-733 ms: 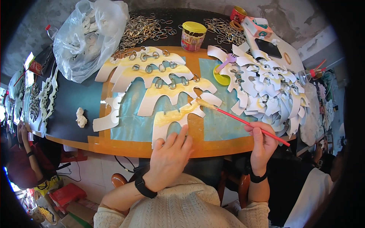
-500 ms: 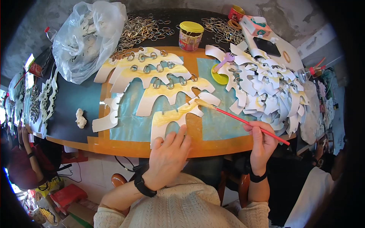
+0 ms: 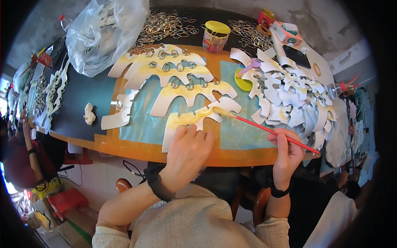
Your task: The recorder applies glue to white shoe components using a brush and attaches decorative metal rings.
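My right hand (image 3: pixel 286 155) grips a slim red-handled brush (image 3: pixel 257 125). Its pale bristles touch the top edge of a white scalloped piece (image 3: pixel 170 133), which has a yellowish smear along its upper part. Over that piece's near side lies my left hand (image 3: pixel 191 148), fingers curled in and fingertips hidden beneath the knuckles. Just beyond is another scalloped piece (image 3: pixel 192 96), with oval metal rings (image 3: pixel 189 84) along its yellowed top edge. Farther back, overlapping pieces (image 3: pixel 167 75) bear similar rings. To the left sits a white strip with a notched edge (image 3: pixel 117 121).
A heap of white pieces (image 3: pixel 289 99) fills the right side, beside a lime-green dish (image 3: pixel 244 84) with a purple spoon-like tool. Behind stand a yellow-lidded tub (image 3: pixel 216 37), piled rings (image 3: pixel 165 27) and a clear plastic bag (image 3: pixel 97 49). A person's arm (image 3: pixel 29 142) shows far left.
My left hand's fingers have gone from stretched out to curled in. The brush stays on the same piece, its tip barely moved. The whole view has shifted slightly.
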{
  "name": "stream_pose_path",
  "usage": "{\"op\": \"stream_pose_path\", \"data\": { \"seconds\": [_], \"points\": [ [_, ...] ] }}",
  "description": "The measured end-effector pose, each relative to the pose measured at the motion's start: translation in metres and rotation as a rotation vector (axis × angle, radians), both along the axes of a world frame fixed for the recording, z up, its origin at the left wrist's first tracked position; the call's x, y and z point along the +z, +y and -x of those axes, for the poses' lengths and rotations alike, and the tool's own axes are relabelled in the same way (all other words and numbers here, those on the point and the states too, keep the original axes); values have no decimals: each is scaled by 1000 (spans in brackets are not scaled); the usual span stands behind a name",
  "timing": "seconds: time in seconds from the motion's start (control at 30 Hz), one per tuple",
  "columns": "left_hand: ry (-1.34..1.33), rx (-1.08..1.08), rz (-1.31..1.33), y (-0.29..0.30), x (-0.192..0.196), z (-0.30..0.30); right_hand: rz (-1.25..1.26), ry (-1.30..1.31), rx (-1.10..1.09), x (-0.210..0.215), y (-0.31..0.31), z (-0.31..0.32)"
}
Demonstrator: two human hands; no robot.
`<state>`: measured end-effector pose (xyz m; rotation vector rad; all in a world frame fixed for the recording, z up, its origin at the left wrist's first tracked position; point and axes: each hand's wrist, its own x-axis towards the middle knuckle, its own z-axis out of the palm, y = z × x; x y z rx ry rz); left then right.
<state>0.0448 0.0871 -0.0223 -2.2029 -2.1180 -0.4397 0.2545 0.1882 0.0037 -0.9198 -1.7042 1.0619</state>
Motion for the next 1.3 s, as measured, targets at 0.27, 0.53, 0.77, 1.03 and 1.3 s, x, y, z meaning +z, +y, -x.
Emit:
{"op": "stream_pose_path", "data": {
  "seconds": [0.27,0.53,0.77,1.03,1.3],
  "points": [
    [81,0,-103,9,-10,2,-8,3,15,1,11,-2],
    [160,-18,-126,16,-8,-2,5,33,33,2,13,-3],
    [161,-25,-113,9,-7,6,3,55,24,3,12,-1],
    [161,-88,-77,10,-14,8,11,25,20,4,13,1],
    [190,-77,-91,6,2,12,27,65,33,5,10,-1]
  ]
}}
